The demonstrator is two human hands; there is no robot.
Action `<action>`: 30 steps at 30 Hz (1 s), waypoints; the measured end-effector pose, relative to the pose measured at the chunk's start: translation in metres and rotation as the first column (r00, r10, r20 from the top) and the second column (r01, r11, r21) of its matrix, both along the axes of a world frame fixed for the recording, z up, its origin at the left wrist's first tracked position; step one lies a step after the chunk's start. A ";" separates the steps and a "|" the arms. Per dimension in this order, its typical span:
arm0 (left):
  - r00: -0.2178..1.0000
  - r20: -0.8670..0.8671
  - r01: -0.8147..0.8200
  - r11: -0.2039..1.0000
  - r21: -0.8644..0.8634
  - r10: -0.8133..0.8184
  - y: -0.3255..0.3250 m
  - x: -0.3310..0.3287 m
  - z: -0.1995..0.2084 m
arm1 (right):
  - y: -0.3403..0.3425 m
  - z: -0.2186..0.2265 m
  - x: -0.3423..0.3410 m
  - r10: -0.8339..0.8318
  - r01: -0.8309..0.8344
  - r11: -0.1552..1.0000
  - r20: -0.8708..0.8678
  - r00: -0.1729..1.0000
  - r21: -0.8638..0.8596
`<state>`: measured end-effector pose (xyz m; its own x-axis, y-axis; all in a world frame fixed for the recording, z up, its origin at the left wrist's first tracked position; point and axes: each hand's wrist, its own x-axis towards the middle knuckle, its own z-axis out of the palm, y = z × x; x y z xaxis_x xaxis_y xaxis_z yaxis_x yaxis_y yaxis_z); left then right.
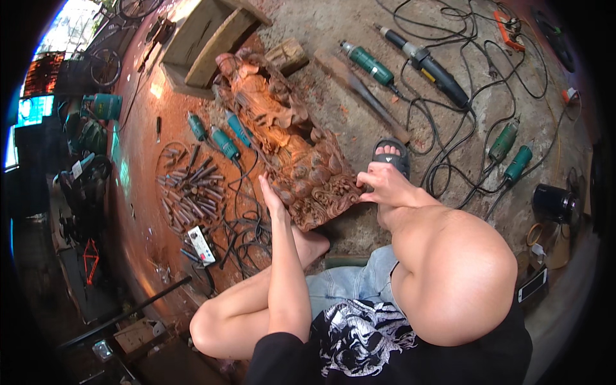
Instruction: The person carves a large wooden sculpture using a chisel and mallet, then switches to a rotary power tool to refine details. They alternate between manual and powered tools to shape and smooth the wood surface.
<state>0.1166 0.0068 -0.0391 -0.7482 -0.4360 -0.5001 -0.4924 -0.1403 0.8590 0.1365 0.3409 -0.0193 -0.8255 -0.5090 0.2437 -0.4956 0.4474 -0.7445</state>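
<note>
A reddish-brown wood carving [285, 138], cut with a robed figure and dense swirling relief at its base, lies with its base toward me. Against the left side of that base rests my left hand [272, 196], open, its fingers stretched out along the wood. My right hand [390, 183] is at the base's right corner, fingers curled and closed on the edge; its fingertips are partly hidden. My sandalled foot [391, 154] is just beyond the right hand. Left of the carving lie green rotary power tools [224, 142] and a pile of carving chisels [191, 191].
Wooden boards [208, 45] stand beyond the carving. A wooden mallet [372, 99], a large black power tool [427, 67], more green tools [504, 140] and tangled cords [443, 131] lie on the right. A white power strip [201, 245] sits near the chisels. A phone [532, 285] is at lower right.
</note>
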 end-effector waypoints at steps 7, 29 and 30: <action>0.996 0.091 0.002 1.000 -0.020 0.000 -0.002 -0.004 -0.005 | 0.001 -0.009 -0.001 -0.017 0.012 0.996 0.056 0.998 0.087; 0.977 -0.205 -0.038 0.905 -0.423 -0.055 -0.136 -0.070 -0.039 | 0.081 -0.043 -0.078 -0.432 0.389 0.901 0.305 0.849 0.193; 0.983 -0.181 -0.064 0.877 -0.477 -0.027 -0.144 -0.068 -0.047 | 0.077 -0.023 -0.084 -0.456 0.368 0.884 0.355 0.816 0.288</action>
